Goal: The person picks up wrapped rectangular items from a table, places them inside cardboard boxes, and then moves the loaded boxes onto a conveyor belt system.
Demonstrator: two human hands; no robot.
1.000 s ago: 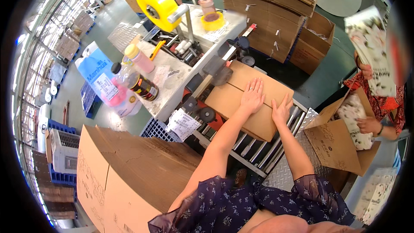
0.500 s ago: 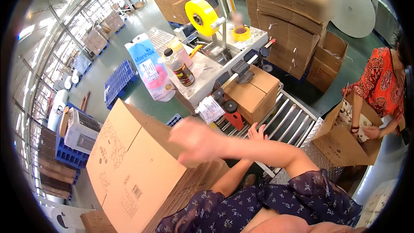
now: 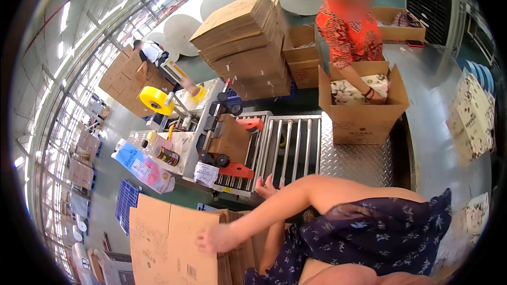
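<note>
1. Head view: R arm [image 3: 296, 200] bent at elbow, reaches across the body to lower L; L forearm [image 3: 272, 245] runs up behind it, partly hidden.
2. R hand [image 3: 217, 237]: at R edge of the front sheet of the flat ctn stack [image 3: 153, 237], knuckles bent, back of hand to cam. Can't tell if fingers grip the edge or just rest on it.
3. L hand [image 3: 268, 187]: open, empty, fingers apart & pointing up, just beside near end of roller conveyor [image 3: 285, 150]; contact unclear, R arm covers part.
4. Loc. of flat ctn stack: lower L of centre, printed face to cam, layered edges to R.
5. Brown box [image 3: 231, 140]: on conveyor btwn orange-red guides [image 3: 236, 170], nr yellow tape roll [image 3: 156, 100].
6. Writing, stack: line-drawn flowers, small print, barcode [image 3: 191, 271] low down; too small to read.
7. Labels, bench side: paper label [image 3: 206, 173] w/ fine print at bench edge; blue/pink bag [image 3: 127, 153] w/ pale lettering + white sticker; bottle [image 3: 168, 155] w/ dark label.
8. Far R: floral pkg [image 3: 471, 119] w/ dark lettering. Co-worker [image 3: 351, 45], orange-red top, has arm in printed open ctn [image 3: 364, 126] w/ floral packs.
</note>
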